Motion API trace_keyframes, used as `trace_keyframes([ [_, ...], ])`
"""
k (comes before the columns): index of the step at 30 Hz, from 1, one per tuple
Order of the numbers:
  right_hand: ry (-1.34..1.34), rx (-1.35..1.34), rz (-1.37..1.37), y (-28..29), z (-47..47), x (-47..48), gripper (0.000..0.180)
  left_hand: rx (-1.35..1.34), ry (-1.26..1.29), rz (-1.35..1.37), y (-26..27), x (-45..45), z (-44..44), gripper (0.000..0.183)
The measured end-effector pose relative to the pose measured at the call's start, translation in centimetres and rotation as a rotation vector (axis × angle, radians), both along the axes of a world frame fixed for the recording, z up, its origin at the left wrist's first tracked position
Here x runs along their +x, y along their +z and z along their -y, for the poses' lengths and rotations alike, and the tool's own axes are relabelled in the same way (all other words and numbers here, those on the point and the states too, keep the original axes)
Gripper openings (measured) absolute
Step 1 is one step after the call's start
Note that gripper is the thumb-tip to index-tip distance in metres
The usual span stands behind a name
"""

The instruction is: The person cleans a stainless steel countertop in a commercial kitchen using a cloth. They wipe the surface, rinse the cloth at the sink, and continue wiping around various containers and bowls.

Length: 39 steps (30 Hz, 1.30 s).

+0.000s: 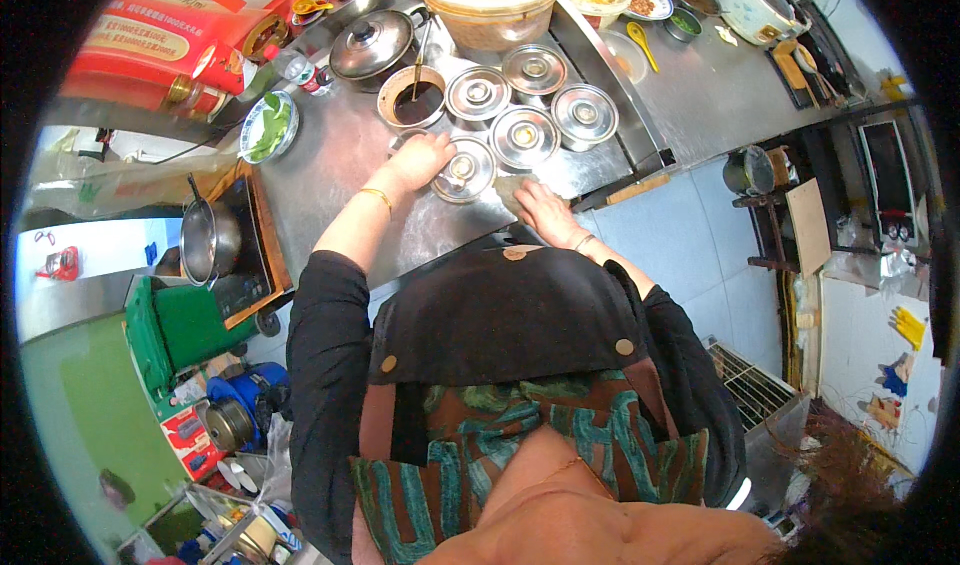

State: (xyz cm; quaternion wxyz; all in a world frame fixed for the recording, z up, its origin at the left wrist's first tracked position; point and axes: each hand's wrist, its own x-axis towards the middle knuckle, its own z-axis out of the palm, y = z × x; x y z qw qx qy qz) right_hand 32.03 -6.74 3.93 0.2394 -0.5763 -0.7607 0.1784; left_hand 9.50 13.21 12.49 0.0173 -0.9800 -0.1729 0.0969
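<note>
My left hand reaches over a small round metal container on the steel counter, its fingers beside a lidded steel canister; its grip is partly hidden. My right hand rests on a greyish cloth to the right of that canister, near the counter's front edge. Several more lidded steel canisters stand close together just beyond my hands. Behind my left hand is a pot of dark sauce with a ladle handle standing in it.
A lidded pot and a large lidded plastic tub stand at the back. A bowl of green leaves and a plastic bottle are at the left. Further left, a wok sits on a cooktop. A yellow spoon lies at the right.
</note>
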Motion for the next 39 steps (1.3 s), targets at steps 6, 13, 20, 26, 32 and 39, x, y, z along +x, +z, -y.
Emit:
trace_keyframes([
  [6, -0.001, -0.009, -0.016, -0.3, 0.0, 0.0, 0.039, -0.095, 0.341, 0.308, 0.4, -2.0, 0.7, 0.022],
  [13, 0.001, -0.005, 0.003, -0.4, -0.3, -0.1, 0.039, 0.011, 0.335, 0.039, 0.3, -2.8, 2.5, 0.019],
  [20, 0.01, -0.016, -0.017, -0.2, -0.2, 0.3, 0.039, -0.303, 0.43, 0.248, 3.0, -3.3, 2.8, 0.017],
  [26, 0.035, -0.098, -0.088, 1.0, -0.6, -0.2, 0.038, -0.151, 0.453, 0.18, 4.3, -0.3, 2.9, 0.013],
  [32, 0.063, -0.095, -0.231, -0.5, -1.2, 0.7, 0.029, -0.07, 0.407, 0.099, 1.7, 6.2, 3.4, 0.018],
  [39, -0.569, 0.131, -0.569, 1.9, 1.9, 7.0, 0.021, -0.118, 0.438, 0.036, 1.4, 6.3, 3.6, 0.02],
])
